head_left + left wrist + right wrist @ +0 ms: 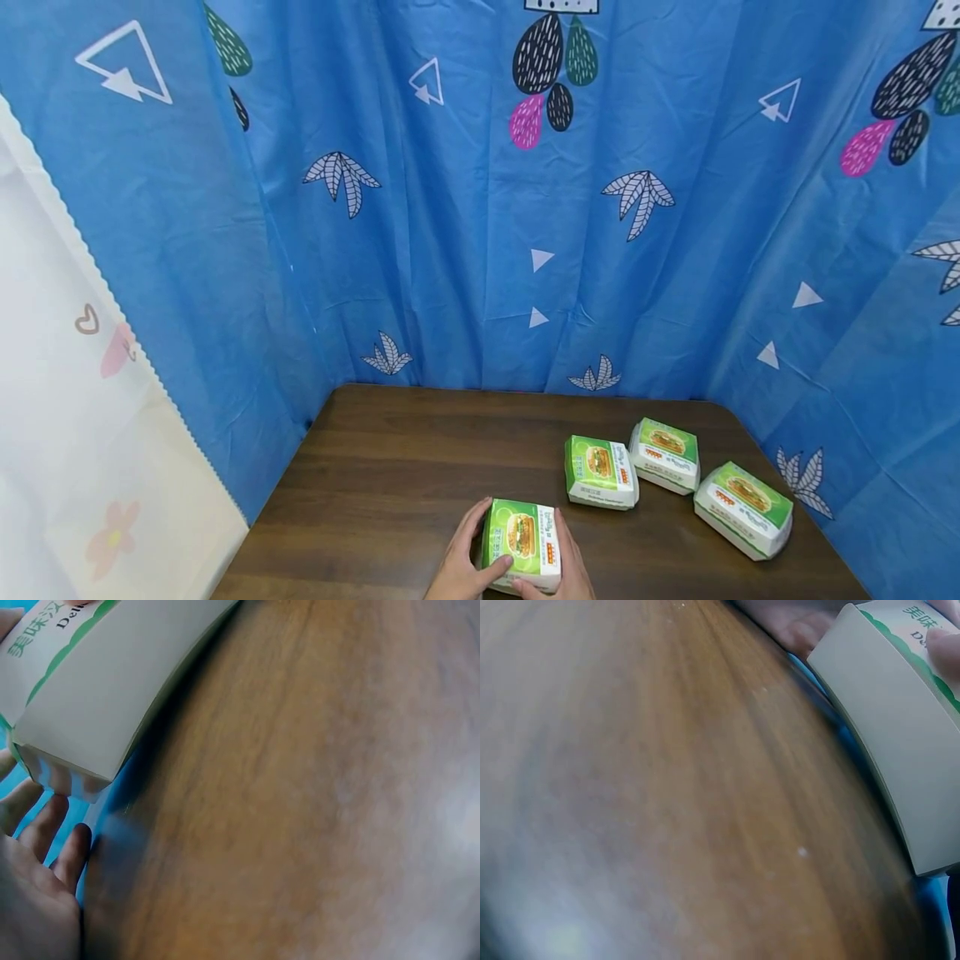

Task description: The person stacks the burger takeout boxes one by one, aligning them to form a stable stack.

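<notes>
A green and white burger box (517, 542) with a burger picture on its lid is held between both hands at the table's near side. My left hand (463, 560) grips its left end, the thumb lying over the front edge of the lid. From the right, my right hand (568, 571) holds the other end, its thumb against the front. In the left wrist view, left-hand fingers (51, 825) reach round the end of the burger box (112, 690). The right wrist view has the box's plain lower side (892, 735). Whether its base touches the table cannot be told.
Three similar burger boxes stand on the right of the brown wooden table (420, 450): one box (600, 471) nearest the hands, another box (665, 454) behind, a third box (744, 508) near the right edge. A blue patterned curtain (450, 250) hangs round the table.
</notes>
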Motion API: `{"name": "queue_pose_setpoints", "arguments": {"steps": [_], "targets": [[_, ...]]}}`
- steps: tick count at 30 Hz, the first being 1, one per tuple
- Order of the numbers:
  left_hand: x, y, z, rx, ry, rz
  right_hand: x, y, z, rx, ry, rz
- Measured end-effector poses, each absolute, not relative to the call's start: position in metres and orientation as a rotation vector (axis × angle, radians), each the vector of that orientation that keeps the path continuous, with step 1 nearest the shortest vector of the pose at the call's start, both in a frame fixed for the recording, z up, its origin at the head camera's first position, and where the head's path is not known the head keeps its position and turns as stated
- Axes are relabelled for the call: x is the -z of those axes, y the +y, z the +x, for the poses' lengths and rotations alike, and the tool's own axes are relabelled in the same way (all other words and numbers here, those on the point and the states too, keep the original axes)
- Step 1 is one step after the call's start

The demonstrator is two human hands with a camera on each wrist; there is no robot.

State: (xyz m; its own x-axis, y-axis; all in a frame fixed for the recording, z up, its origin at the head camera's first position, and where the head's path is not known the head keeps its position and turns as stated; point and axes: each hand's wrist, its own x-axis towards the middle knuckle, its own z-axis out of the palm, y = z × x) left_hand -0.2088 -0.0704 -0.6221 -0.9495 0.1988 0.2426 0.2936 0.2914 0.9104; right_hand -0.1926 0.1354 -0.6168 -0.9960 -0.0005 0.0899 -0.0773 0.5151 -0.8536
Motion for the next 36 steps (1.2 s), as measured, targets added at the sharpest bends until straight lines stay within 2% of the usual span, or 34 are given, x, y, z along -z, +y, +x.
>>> {"name": "queue_pose_setpoints", "arguments": {"steps": [21,36], "targets": [[0.631,-0.07,-0.209,1.73,-2.371,-0.495,0.622,0.141,-0.193,-1.492,-2.648,0.076],[0.634,-0.071,-0.209,1.764,-2.359,-0.495,0.626,0.144,-0.192,-1.646,-2.449,0.099]]}}
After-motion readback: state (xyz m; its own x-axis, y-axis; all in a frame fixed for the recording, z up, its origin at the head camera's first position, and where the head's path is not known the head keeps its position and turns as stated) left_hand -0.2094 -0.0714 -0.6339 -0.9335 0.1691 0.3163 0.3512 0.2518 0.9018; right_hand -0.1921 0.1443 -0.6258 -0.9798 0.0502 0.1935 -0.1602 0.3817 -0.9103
